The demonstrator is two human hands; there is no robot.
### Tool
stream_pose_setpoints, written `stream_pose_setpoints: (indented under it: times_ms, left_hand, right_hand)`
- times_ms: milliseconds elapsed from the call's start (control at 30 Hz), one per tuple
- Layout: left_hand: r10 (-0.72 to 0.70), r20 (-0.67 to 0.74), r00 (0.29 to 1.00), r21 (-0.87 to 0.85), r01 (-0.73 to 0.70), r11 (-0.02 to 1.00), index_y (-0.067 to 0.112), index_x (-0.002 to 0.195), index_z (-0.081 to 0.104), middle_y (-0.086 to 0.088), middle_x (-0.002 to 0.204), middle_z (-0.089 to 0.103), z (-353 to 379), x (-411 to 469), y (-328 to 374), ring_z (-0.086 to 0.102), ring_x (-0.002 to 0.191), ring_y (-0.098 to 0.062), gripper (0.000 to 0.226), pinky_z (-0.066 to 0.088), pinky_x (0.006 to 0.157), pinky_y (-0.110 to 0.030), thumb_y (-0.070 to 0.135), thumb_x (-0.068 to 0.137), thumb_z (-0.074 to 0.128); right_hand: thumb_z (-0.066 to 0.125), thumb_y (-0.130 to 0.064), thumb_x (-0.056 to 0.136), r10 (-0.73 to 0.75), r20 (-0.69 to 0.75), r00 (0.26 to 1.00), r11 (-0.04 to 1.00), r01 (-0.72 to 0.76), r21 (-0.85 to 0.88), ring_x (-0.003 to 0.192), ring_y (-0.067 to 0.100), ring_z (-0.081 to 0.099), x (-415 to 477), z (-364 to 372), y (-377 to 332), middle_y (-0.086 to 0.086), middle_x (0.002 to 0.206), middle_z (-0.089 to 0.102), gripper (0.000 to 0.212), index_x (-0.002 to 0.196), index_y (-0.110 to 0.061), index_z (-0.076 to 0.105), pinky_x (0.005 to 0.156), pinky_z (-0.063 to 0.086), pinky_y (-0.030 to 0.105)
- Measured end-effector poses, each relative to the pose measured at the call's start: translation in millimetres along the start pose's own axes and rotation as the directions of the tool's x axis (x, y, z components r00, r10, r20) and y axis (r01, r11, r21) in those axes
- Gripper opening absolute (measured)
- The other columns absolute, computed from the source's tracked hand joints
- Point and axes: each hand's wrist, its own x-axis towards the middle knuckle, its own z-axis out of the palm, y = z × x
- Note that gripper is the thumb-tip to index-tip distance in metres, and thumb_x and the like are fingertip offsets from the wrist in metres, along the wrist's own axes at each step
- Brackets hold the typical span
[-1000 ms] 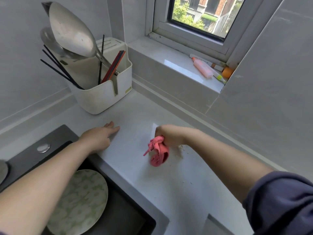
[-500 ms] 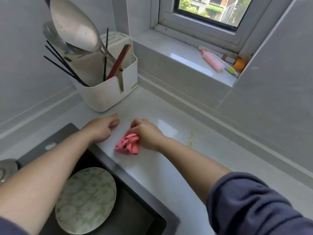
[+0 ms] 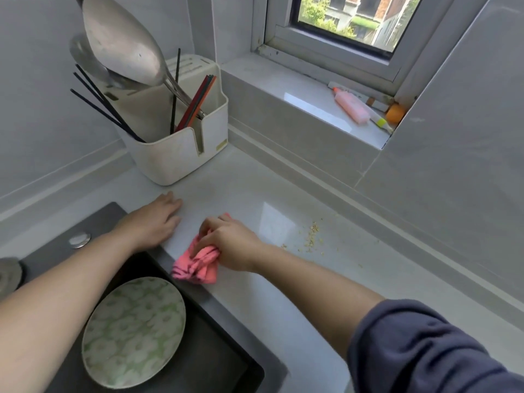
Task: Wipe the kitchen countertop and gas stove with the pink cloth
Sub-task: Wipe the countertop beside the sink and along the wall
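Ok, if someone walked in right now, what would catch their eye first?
The bunched pink cloth stands out, gripped by the right hand at the edge of the pale grey countertop, beside the dark sink. Just right of it lies a scatter of yellowish crumbs. In the back corner, big steel spoons jut from a white plastic utensil holder.
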Motion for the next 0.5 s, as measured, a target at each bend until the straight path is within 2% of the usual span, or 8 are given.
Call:
stream_pose_setpoints:
  times_ms: [100, 167, 233, 300, 400, 500]
  left_hand:
    - [0.001, 0.012, 1.0, 0.013, -0.001, 1.0, 0.015, 0.153, 0.018, -0.007, 0.161, 0.003, 7.0, -6.9, 0.5, 0.004, 0.149, -0.017, 0.057, 0.009, 0.12, -0.031, 0.034, 0.102, 0.034]
    - [0.008, 0.009, 1.0, 0.007, -0.008, 1.0, 0.016, 0.153, 0.017, -0.005, 0.162, 0.002, 14.1, -11.0, 6.3, 0.003, 0.149, -0.016, 0.058, 0.009, 0.121, -0.033, 0.036, 0.102, 0.034]
    - [0.032, -0.018, 0.999, -0.001, -0.032, 0.999, 0.017, 0.153, 0.018, -0.003, 0.162, 0.003, 21.6, -13.6, 16.5, 0.003, 0.149, -0.016, 0.058, 0.01, 0.12, -0.032, 0.036, 0.102, 0.034]
    - [0.058, -0.061, 0.996, 0.004, -0.057, 0.998, 0.016, 0.153, 0.019, -0.004, 0.162, 0.004, 27.2, -14.8, 26.9, 0.005, 0.149, -0.016, 0.057, 0.009, 0.12, -0.031, 0.035, 0.102, 0.034]
    - [0.051, -0.105, 0.993, 0.032, -0.048, 0.998, 0.015, 0.153, 0.021, -0.006, 0.162, 0.005, 33.2, -16.4, 39.4, 0.006, 0.149, -0.019, 0.057, 0.009, 0.119, -0.03, 0.034, 0.101, 0.036]
    - [0.034, -0.119, 0.992, 0.069, -0.026, 0.997, 0.014, 0.152, 0.022, -0.008, 0.161, 0.005, 36.5, -18.4, 48.3, 0.007, 0.149, -0.02, 0.057, 0.009, 0.119, -0.03, 0.034, 0.101, 0.036]
  right_hand:
    - [0.065, -0.007, 0.081, -0.082, 0.046, 0.996, 0.997, 0.081, 0.015, 0.097, 0.026, 0.053, -29.8, -6.4, 12.8, 0.005, 0.111, 0.062, 0.027, 0.103, -0.02, 0.075, 0.075, 0.025, 0.022]
    - [0.065, -0.004, 0.08, -0.072, 0.099, 0.993, 0.997, 0.069, 0.03, 0.097, 0.027, 0.055, -52.3, -12.6, 21.3, 0.006, 0.107, 0.063, 0.026, 0.099, -0.016, 0.077, 0.076, 0.03, 0.022]
    - [0.062, 0.0, 0.078, -0.035, 0.133, 0.99, 0.998, 0.029, 0.049, 0.098, 0.028, 0.056, -66.8, -23.9, 30.1, 0.008, 0.106, 0.063, 0.028, 0.098, -0.012, 0.077, 0.08, 0.037, 0.023]
    - [0.06, 0.003, 0.076, 0.014, 0.096, 0.995, 0.998, -0.02, 0.064, 0.098, 0.028, 0.057, -67.2, -37.5, 37.1, 0.01, 0.105, 0.063, 0.032, 0.099, -0.012, 0.077, 0.084, 0.043, 0.028]
    - [0.062, 0.0, 0.077, -0.048, 0.019, 0.999, 0.998, 0.047, 0.049, 0.094, 0.027, 0.056, -55.4, -41.3, 27.2, 0.007, 0.104, 0.062, 0.034, 0.101, -0.019, 0.077, 0.083, 0.045, 0.033]
    - [0.064, -0.007, 0.079, -0.128, 0.098, 0.987, 0.992, 0.127, 0.011, 0.094, 0.028, 0.054, -57.5, -19.4, 11.7, 0.004, 0.107, 0.063, 0.028, 0.101, -0.021, 0.076, 0.081, 0.046, 0.038]
